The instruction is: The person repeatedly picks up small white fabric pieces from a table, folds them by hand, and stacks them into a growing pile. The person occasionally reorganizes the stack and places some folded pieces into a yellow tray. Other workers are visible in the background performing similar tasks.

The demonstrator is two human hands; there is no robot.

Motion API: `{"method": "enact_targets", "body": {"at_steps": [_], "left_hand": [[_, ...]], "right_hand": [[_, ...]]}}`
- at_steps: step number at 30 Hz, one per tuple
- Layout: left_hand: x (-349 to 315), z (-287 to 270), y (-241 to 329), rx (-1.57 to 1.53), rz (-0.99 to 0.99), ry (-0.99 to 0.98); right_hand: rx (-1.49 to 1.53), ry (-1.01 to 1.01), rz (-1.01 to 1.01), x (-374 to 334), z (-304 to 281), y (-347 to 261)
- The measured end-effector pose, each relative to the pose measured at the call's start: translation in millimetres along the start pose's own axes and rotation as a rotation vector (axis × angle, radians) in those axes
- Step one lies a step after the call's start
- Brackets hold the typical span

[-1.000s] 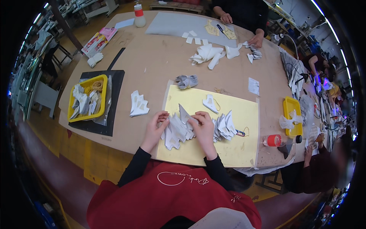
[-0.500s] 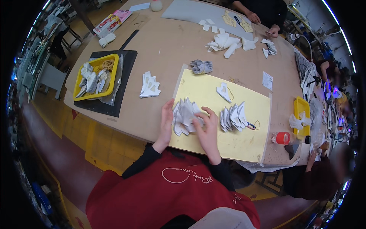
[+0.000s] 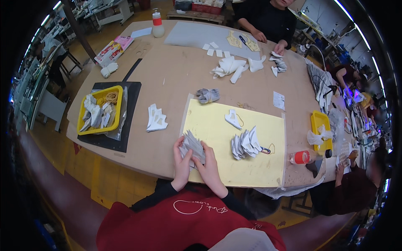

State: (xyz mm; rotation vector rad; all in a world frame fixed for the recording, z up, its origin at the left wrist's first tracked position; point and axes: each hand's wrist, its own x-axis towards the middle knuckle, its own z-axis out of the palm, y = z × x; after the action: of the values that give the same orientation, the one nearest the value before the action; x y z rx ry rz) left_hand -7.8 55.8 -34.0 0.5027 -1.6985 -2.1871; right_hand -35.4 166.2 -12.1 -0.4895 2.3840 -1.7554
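Note:
Between my two hands is a stack of grey and white cut pieces (image 3: 192, 147), at the near left corner of a yellow sheet (image 3: 259, 175). My left hand (image 3: 181, 165) closes on the stack's left side, and my right hand (image 3: 207, 167) grips its right side. The thumbs come close together at the front of the stack. To the right lies a fanned pile of similar pieces (image 3: 245, 144), beside a dark blue tool (image 3: 265, 150) with a thin loop. A single white piece (image 3: 233, 119) rests farther up the sheet. A grey bundle (image 3: 208, 96) sits at the sheet's far edge.
Left on the brown table stand a yellow tray (image 3: 119, 109) of pieces and bands, and white pieces (image 3: 156, 118). At right are a red-labelled jar (image 3: 302, 157) and another yellow tray (image 3: 315, 125). Across the table, a person's hand (image 3: 279, 47) is near more pieces.
My hands have come together around the stack and now grip it from both sides; before, they were apart with fingers spread. The whole view has shifted, showing more of the far side.

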Motion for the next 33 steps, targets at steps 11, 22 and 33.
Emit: {"method": "enact_targets", "body": {"at_steps": [11,22,33], "left_hand": [[23,-5,31,0.815,0.529,-0.111],[49,-19,26,0.834,0.356,-0.585],[57,-6,26,0.834,0.477,-0.542]], "right_hand": [[-0.215,-0.165,-0.296,40,-57,-16],[0.073,0.012,-0.019,17,-35,11],[0.396,0.071,-0.008,21,-14,19]]}}
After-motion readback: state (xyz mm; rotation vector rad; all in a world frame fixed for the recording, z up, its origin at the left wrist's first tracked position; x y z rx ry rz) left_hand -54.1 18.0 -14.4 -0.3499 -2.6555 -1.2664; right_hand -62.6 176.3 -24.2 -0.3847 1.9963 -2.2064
